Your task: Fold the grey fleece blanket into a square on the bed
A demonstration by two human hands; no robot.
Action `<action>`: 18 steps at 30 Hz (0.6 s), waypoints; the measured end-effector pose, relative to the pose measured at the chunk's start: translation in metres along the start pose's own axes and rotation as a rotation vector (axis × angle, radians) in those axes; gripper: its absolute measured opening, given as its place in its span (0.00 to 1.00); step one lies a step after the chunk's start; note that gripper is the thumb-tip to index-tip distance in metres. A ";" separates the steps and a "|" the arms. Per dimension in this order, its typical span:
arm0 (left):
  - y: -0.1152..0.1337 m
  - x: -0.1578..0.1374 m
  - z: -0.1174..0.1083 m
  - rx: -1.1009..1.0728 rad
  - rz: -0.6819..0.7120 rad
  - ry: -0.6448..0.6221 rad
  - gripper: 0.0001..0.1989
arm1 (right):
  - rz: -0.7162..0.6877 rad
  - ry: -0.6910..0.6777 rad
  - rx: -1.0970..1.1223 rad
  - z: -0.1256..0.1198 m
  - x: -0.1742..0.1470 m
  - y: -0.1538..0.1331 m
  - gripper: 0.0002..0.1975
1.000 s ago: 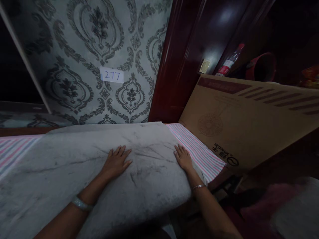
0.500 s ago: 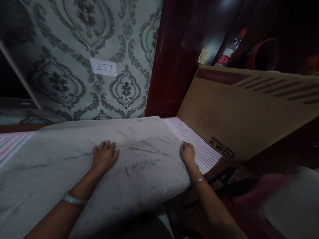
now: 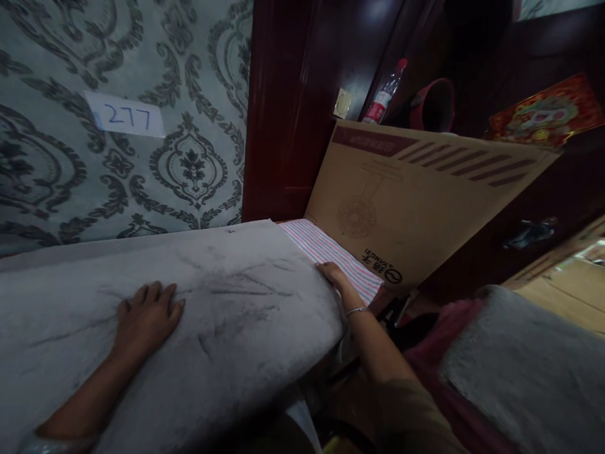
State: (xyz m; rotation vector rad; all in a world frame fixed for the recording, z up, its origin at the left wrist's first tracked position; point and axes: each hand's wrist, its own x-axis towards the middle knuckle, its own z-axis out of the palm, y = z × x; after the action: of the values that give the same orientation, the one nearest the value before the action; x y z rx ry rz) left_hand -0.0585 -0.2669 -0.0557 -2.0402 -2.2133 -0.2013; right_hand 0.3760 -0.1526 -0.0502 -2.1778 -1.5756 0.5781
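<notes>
A grey plush cloth [image 3: 227, 334] with dark creases and brushed marks lies over a table and hangs down at its front edge. My left hand [image 3: 146, 318] rests flat on it at the left, fingers spread. At the cloth's right edge, my right hand [image 3: 334, 276] has its fingers drawn together on the border; the fingertips are partly hidden. Under that edge a striped pink, white and grey cloth [image 3: 352, 261] shows.
A large cardboard box [image 3: 416, 202] stands just right of the table. Behind it are a red-capped bottle [image 3: 385, 94] and a dark red round container [image 3: 432, 107]. Grey fabric [image 3: 524, 372] drapes at the lower right. A paper marked 277 [image 3: 125, 115] hangs on the patterned wall.
My view has turned right, so things sit further left in the picture. The right hand has shifted slightly along the cloth's edge; the left hand stays flat on the cloth.
</notes>
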 end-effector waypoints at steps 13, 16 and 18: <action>-0.001 0.004 0.003 0.074 -0.011 -0.019 0.30 | -0.018 0.182 -0.133 0.018 -0.012 0.006 0.10; -0.003 0.005 0.005 0.082 -0.018 -0.016 0.30 | -0.036 0.172 -0.162 0.012 -0.028 0.021 0.09; -0.003 0.005 0.006 0.096 -0.020 -0.019 0.31 | -0.040 0.163 -0.181 0.008 -0.043 0.035 0.09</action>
State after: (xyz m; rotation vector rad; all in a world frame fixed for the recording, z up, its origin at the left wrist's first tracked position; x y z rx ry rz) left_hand -0.0621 -0.2611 -0.0606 -1.9797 -2.2097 -0.0759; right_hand 0.3875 -0.2029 -0.0709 -2.2527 -1.6341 0.2461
